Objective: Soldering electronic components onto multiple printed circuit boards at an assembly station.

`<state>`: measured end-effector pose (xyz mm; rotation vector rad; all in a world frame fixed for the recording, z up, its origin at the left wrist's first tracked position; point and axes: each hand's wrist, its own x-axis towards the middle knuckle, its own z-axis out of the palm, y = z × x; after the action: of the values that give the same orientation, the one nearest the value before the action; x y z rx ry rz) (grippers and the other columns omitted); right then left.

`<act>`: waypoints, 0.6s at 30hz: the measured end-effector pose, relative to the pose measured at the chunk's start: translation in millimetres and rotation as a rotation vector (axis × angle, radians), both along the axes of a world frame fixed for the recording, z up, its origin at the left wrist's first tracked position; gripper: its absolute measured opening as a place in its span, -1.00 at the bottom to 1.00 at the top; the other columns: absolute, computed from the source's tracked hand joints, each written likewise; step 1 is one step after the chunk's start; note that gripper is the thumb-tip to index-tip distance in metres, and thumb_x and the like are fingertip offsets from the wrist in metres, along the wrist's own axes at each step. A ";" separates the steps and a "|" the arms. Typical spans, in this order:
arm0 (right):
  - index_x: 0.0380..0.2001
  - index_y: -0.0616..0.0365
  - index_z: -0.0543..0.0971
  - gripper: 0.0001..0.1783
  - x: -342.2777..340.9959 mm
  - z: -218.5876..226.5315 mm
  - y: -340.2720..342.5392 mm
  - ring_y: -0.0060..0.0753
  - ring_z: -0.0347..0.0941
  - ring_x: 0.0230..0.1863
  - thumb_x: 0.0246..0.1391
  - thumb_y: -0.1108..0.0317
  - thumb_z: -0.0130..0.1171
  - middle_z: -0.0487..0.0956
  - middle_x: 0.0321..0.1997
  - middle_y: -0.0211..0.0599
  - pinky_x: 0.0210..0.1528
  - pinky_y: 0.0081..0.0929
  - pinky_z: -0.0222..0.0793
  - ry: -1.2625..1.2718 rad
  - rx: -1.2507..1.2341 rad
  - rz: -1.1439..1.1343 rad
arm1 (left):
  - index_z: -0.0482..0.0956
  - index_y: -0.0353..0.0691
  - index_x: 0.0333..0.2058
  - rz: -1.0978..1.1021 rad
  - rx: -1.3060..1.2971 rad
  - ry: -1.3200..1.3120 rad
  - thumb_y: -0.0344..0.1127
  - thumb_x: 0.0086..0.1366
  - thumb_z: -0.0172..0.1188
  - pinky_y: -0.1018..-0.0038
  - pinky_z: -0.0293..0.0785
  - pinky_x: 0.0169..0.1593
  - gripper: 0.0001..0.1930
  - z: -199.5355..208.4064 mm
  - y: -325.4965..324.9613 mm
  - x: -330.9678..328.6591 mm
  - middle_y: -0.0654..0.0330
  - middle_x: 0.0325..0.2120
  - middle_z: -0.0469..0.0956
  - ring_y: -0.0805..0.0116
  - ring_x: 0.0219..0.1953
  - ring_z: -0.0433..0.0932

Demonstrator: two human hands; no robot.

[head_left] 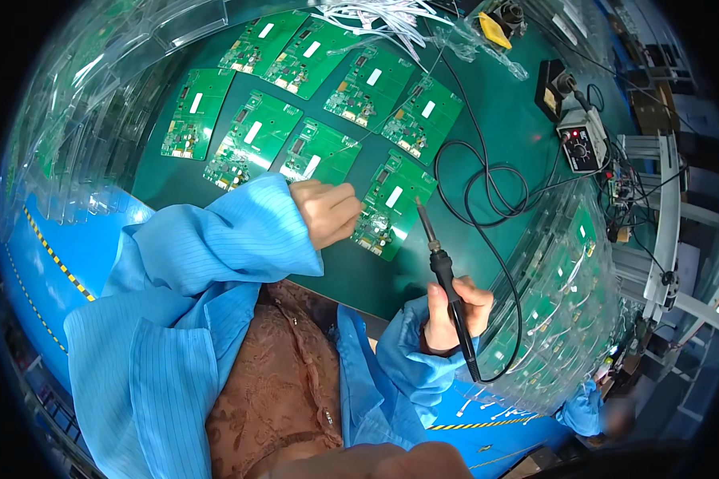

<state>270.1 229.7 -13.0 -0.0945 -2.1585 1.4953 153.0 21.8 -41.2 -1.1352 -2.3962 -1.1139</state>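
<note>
My right hand (460, 313) grips a soldering iron (449, 291) by its black handle. The iron's metal tip points up and away, close to the right edge of a green circuit board (391, 199) with a white strip. At that board's left edge, my left hand (327, 211) is closed with its fingers curled together; what it holds, if anything, is hidden. A thin strand shows just above this hand, over another green circuit board (321, 152) that the hand and sleeve partly cover. More such boards (256, 132) lie in rows on the green table mat (503, 96).
The iron's black cable (487, 180) loops across the mat to a soldering station (581, 144) with a lit red light. An iron stand (553, 89) is behind it. White wires (383, 16) lie at the far edge. Clear trays (72, 152) stack at left; more with boards (559, 295) stand right.
</note>
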 end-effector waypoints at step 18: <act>-0.60 0.13 0.26 -0.68 -27.7 -13.2 7.2 -0.41 0.17 -0.78 -0.23 0.66 0.21 0.33 -0.79 -0.35 -0.65 -0.50 0.07 0.101 0.042 0.049 | 0.44 -0.22 -0.55 -0.050 -0.276 -0.014 -0.42 -0.11 0.22 0.47 0.33 -0.61 -0.87 13.6 -0.5 5.1 0.24 -0.63 0.29 0.40 -0.66 0.44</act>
<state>242.4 236.9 -26.2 0.0482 -2.1239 1.4488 158.0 21.4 -27.6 -1.2803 -2.6058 -0.8237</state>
